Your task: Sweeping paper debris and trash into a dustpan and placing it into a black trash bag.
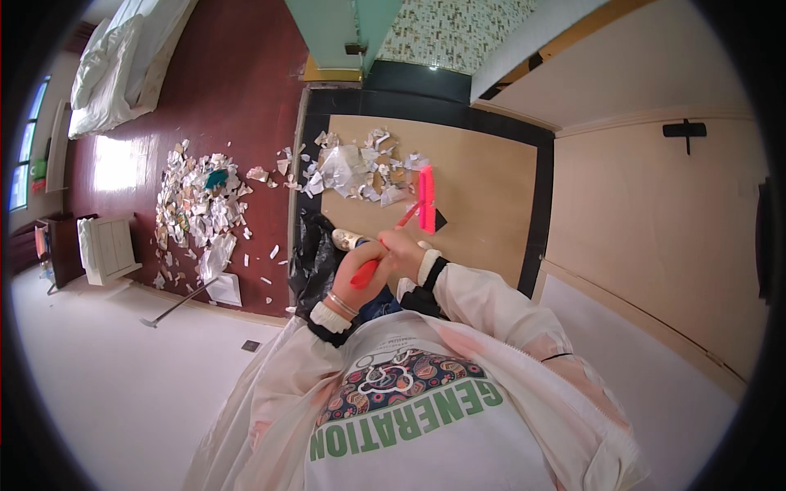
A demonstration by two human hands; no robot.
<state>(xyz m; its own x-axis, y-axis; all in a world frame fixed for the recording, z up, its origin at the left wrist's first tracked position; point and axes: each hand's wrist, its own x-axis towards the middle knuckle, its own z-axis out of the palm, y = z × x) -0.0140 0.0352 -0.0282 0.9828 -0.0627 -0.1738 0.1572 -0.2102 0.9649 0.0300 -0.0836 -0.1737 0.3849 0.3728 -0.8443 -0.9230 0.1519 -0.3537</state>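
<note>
Left hand [352, 262] and right hand [403, 252] clamp their fingers around a red-handled, pink-headed broom [426, 199]. A broad left heap of pale papery scraps [196, 204] and a smaller right heap [344, 169] lie uncollected.

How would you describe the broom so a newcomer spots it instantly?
Find the tan floor panel with the dark border. Pale scraps lie on its upper left; just right of them is the head of the broom, its red handle running down to the left hand and right hand. Its bright pink head stands out from the pale scraps and tan floor.
</note>
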